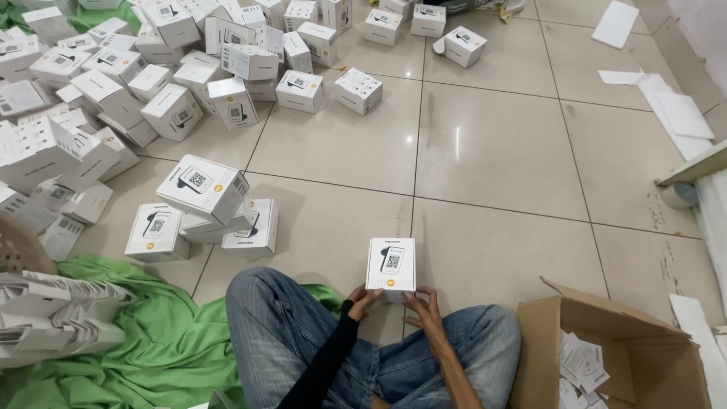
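A small white box (391, 264) was held upright above crossed, jeans-clad legs (303, 333), gripped at its lower edge by the left hand (365, 300) and right hand (425, 307), fingers curled closed. An open cardboard carton (545, 341) sat just right.

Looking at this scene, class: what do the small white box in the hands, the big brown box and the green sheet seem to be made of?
Small white box: looks like thin printed card, smooth, with crisp folded edges.
Brown box: likely corrugated cardboard, matte, with rough open flaps.
Green sheet: cloth, judging by its soft creases and folds.
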